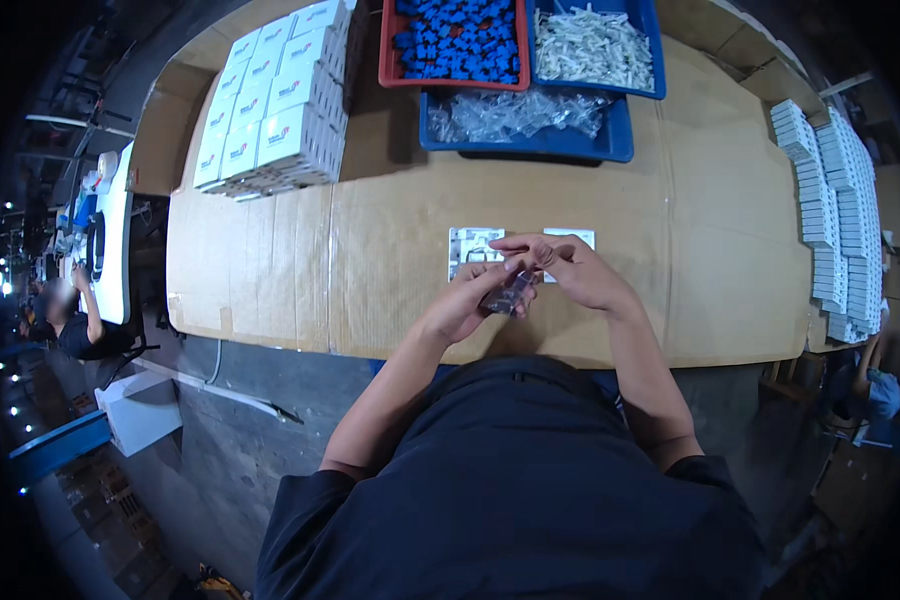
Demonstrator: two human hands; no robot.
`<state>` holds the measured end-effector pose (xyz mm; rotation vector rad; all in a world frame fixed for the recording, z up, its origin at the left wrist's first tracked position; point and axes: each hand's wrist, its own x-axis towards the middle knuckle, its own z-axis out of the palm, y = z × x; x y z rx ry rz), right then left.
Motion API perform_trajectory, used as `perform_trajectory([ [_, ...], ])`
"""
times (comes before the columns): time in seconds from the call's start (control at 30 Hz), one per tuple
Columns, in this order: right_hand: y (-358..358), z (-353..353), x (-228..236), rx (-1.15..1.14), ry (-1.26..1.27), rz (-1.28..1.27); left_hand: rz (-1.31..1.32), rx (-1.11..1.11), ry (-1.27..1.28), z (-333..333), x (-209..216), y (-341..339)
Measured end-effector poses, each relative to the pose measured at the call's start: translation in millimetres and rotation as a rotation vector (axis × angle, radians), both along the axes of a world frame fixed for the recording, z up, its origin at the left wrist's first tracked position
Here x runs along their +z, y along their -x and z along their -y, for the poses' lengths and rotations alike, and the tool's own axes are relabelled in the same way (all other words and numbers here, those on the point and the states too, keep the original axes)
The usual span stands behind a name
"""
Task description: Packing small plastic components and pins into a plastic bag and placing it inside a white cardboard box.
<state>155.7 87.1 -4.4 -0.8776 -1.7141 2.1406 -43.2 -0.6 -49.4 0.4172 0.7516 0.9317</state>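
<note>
Above the table's near edge, my left hand [458, 302] is closed around a small clear plastic bag [508, 297] with something dark in it. My right hand [582, 276] meets the left one at the bag's upper end, its thumb and fingers pressed together there. Its fingertips partly overlap the left fingers, so the exact grip is hard to see. Just beyond the hands lie two flat white printed pieces: a left one [473, 242] with a grey picture and a right one [578, 237] partly covered by my right hand.
A cardboard-covered table [390, 260] spreads before me. Stacked white boxes [270, 130] stand at the back left. At the back are a red tray [383, 70] of blue parts, a blue tray [660, 75] of whitish pieces and another blue tray [530, 153] of clear bags. Stacked slim boxes [838, 215] line the right.
</note>
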Motion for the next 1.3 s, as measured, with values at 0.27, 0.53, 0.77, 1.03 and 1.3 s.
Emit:
perform_trajectory([
  [0.27, -30.8, -88.3, -12.6, -0.218, -0.425, 0.348, 0.105, 0.032, 0.186, 3.1, -21.0, 1.4],
  [0.53, -53.5, -231.0, -3.7, -0.637, -0.972, 0.475, 0.084, -0.064, 0.126, 8.1, -19.9, -3.9],
  [0.77, -40.9, -310.3, 7.5, -0.769, -1.170, 0.704, 0.001, -0.066, 0.104, 12.9, -20.5, 0.7],
  [1.03, -40.3, -370.6, -0.1, -0.808, -1.372, 0.831, -0.036, -0.105, 0.133, 15.4, -22.0, -5.9],
  [1.3, -39.9, -381.3, -1.7, -0.647, -1.452, 0.845, -0.054, -0.108, 0.128, 13.5, -31.3, -4.7],
])
